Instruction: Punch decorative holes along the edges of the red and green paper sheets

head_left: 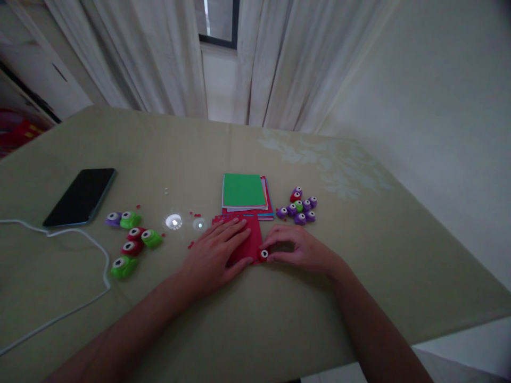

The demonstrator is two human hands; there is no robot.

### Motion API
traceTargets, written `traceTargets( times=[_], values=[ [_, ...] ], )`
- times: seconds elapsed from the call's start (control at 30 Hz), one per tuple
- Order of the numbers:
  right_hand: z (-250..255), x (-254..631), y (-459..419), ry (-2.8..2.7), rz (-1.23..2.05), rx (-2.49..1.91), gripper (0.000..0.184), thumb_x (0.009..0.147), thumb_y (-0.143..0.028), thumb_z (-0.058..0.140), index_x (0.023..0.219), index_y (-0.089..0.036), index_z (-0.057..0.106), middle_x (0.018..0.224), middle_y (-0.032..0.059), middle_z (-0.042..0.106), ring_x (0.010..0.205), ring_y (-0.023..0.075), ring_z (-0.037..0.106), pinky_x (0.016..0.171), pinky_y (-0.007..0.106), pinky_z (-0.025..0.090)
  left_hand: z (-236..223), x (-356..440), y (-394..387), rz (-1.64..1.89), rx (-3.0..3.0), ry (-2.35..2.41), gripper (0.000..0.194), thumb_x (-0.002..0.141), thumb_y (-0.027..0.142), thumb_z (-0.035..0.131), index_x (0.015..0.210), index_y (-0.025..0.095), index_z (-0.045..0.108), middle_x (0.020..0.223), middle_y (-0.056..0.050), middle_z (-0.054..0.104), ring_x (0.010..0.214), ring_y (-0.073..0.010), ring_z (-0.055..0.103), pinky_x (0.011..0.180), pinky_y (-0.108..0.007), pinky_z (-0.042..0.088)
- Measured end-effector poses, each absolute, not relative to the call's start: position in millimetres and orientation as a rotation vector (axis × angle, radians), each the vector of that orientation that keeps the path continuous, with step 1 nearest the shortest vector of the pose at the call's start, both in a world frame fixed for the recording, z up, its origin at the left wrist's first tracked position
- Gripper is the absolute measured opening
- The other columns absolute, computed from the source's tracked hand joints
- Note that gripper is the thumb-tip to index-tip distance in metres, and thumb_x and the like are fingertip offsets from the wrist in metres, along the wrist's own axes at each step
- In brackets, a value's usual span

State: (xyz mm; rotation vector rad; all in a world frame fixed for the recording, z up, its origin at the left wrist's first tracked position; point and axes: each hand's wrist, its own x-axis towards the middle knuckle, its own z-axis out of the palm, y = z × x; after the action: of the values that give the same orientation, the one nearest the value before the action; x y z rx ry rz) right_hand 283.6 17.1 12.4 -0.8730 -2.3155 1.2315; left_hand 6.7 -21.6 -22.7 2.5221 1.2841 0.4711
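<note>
My left hand (pixel 217 254) lies flat with fingers spread on a red sheet of paper (pixel 252 234), pressing it to the table. At the sheet's near right corner is a small red paper punch (pixel 263 255) with a white, eye-like top. The thumb and fingers of my right hand (pixel 297 247) are closed around this punch. Part of the sheet is hidden under my left hand. Just beyond it lies a stack of coloured paper squares (pixel 242 190), green on top.
Small purple, red and green punches (pixel 301 206) cluster at the right. Larger green, red and purple ones (pixel 131 247) stand at the left, near a dark tablet or phone (pixel 81 197) and a white cable (pixel 96 242). Red paper bits (pixel 195 215) are scattered on the table (pixel 247 330).
</note>
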Motion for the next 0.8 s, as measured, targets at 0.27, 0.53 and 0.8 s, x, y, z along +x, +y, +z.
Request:
traceTargets(
  times=[0.27, 0.53, 0.8],
  values=[
    [10.6, 283.9, 16.7, -2.306, 1.219, -0.866, 0.022, 0.095, -0.032, 0.082, 0.114, -0.022, 0.082, 0.107, 0.006, 0.077, 0.099, 0.0193, 0.072, 0.093, 0.032, 0.053, -24.1, 6.2, -21.7, 0.487, 2.509, 1.279, 0.06, 0.101, 0.053, 0.063, 0.153, 0.023, 0.06, 0.166, -0.009, 0.052, 0.152, -0.0326, 0.05, 0.126, -0.057, 0.04],
    [10.2, 283.8, 16.7, -2.291, 1.238, -0.872, 0.022, 0.095, -0.032, 0.082, 0.115, -0.023, 0.082, 0.107, 0.0059, 0.077, 0.099, 0.0195, 0.072, 0.093, 0.032, 0.053, -23.4, 6.1, -21.6, 0.497, 2.502, 1.269, 0.059, 0.101, 0.052, 0.063, 0.152, 0.022, 0.061, 0.166, -0.01, 0.053, 0.152, -0.0331, 0.05, 0.126, -0.058, 0.04],
    [14.4, 283.2, 15.3, -2.16, 1.347, -1.009, 0.03, 0.092, -0.04, 0.084, 0.113, -0.019, 0.079, 0.107, 0.007, 0.079, 0.097, 0.0208, 0.072, 0.089, 0.033, 0.055, -24.4, 6.3, -21.4, 0.488, 2.525, 1.276, 0.06, 0.101, 0.052, 0.062, 0.153, 0.022, 0.06, 0.165, -0.01, 0.053, 0.151, -0.0325, 0.051, 0.126, -0.056, 0.041]
  ],
)
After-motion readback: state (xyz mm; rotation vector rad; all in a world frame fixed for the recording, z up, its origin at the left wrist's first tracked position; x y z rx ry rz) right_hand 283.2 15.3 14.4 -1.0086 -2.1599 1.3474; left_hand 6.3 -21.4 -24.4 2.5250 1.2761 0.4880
